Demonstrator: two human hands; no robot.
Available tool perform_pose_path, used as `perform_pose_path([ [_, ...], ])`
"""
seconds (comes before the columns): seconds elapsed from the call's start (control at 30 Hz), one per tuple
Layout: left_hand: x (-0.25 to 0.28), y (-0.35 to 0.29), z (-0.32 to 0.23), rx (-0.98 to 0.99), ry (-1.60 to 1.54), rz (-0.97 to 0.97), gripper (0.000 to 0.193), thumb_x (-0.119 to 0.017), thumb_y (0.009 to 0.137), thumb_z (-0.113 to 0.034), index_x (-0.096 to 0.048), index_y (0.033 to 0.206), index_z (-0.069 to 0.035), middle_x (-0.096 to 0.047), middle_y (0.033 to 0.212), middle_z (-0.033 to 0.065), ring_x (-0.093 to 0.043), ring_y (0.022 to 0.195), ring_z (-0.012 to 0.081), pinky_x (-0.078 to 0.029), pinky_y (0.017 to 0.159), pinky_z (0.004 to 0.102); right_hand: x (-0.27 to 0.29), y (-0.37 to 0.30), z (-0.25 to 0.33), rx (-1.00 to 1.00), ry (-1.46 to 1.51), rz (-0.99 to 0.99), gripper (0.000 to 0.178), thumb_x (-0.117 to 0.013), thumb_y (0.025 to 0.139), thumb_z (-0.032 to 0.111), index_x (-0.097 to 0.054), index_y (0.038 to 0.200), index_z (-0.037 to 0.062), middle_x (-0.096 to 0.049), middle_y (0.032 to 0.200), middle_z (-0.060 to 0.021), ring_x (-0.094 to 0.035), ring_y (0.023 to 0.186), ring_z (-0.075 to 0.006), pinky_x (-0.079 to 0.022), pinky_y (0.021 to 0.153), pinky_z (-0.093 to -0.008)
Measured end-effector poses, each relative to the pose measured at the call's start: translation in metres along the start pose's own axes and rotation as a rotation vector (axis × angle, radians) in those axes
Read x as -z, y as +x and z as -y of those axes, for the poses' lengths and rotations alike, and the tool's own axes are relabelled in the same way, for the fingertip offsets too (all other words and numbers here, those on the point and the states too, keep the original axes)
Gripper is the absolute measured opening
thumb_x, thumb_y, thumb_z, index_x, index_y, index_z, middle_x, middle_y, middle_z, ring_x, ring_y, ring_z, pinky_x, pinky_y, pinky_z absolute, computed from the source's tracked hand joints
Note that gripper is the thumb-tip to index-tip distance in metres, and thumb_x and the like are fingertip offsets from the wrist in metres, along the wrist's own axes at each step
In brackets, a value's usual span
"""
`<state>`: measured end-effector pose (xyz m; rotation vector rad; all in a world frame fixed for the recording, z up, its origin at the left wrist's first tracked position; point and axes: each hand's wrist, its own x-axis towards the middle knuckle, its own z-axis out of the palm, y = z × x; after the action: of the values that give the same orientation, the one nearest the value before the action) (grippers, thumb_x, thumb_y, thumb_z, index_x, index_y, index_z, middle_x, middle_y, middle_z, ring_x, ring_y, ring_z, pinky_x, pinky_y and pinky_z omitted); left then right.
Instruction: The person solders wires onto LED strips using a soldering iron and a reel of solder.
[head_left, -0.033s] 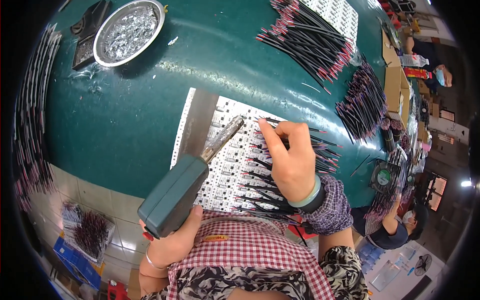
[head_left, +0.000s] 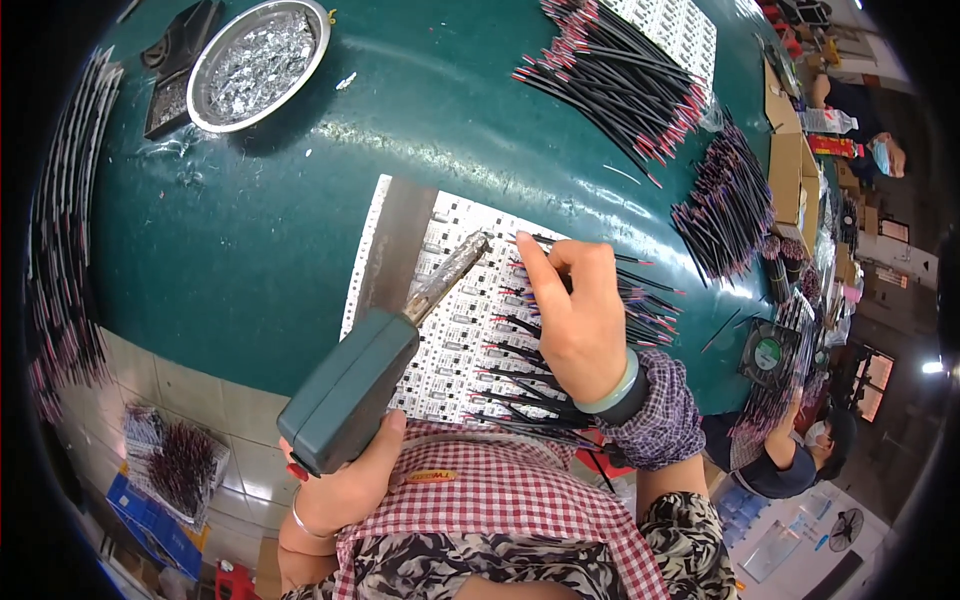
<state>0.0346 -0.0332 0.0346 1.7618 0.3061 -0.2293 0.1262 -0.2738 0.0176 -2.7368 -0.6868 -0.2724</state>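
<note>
Left hand's [head_left: 355, 482] gripping boxy green soldering gun [head_left: 348, 385]; right hand's [head_left: 585, 330] pinching black wire [head_left: 543, 239]; table's [head_left: 240, 250] gleaming; co-worker's [head_left: 783, 470] working, four o'clock.

L. hand [head_left: 358, 485]: fingers mostly hidden behind the soldering gun [head_left: 350, 390]. Whether the board sheet [head_left: 432, 378] is touched by the gun's tip [head_left: 484, 243] can't be told — detail too small. R. hand [head_left: 583, 325]: curled fingers partly hidden; the wire [head_left: 543, 239] pinched there is mostly covered by them, its end too fine to be made out. Upper sheet [head_left: 692, 40] is cut off by the top edge & part-covered by the wire pile [head_left: 620, 85]. L. bundle [head_left: 62, 230] — partly lost in the dark rim.
</note>
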Motion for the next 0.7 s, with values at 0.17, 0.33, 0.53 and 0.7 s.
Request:
perform_pose_path([
  [0.17, 0.001, -0.002, 0.012, -0.162, 0.181, 0.018, 0.014, -0.077, 0.081, -0.004, -0.073, 0.094, 0.0, -0.071, 0.086, 0.0095, -0.067, 0.068, 0.0201, -0.052, 0.063, 0.0321, -0.012, -0.01, -0.009, 0.016, 0.095, -0.017, 0.054, -0.062, 0.061, -0.013, -0.069, 0.113, 0.0001, -0.059, 0.091, -0.0117, -0.06, 0.081, -0.031, -0.05, 0.066, -0.0385],
  [0.33, -0.004, 0.002, 0.006, -0.054, 0.033, 0.031, 0.017, -0.075, 0.079, -0.002, -0.072, 0.095, 0.001, -0.071, 0.085, 0.0102, -0.068, 0.067, 0.0214, -0.053, 0.063, 0.0312, -0.011, -0.012, -0.008, 0.063, 0.142, -0.025, 0.055, -0.063, 0.055, -0.011, -0.069, 0.108, -0.0006, -0.062, 0.093, -0.0116, -0.062, 0.084, -0.0313, -0.052, 0.067, -0.0383],
  [0.53, -0.004, 0.005, 0.011, -0.165, 0.027, 0.052, 0.02, -0.074, 0.077, 0.001, -0.071, 0.096, 0.004, -0.07, 0.084, 0.0116, -0.068, 0.067, 0.0207, -0.053, 0.063, 0.0308, -0.011, -0.01, -0.007, 0.071, 0.147, -0.016, 0.057, -0.062, 0.052, -0.009, -0.069, 0.108, -0.0016, -0.062, 0.094, -0.0115, -0.062, 0.083, -0.0308, -0.052, 0.068, -0.0385],
  [0.7, -0.005, 0.008, 0.005, -0.113, -0.004, 0.093, 0.016, -0.071, 0.078, 0.004, -0.069, 0.094, 0.005, -0.068, 0.087, 0.0122, -0.067, 0.07, 0.0216, -0.052, 0.064, 0.0302, -0.011, -0.009, -0.007, 0.088, 0.127, -0.015, 0.058, -0.062, 0.051, -0.009, -0.069, 0.108, -0.0023, -0.062, 0.094, -0.0115, -0.061, 0.082, -0.0303, -0.052, 0.067, -0.0386],
])
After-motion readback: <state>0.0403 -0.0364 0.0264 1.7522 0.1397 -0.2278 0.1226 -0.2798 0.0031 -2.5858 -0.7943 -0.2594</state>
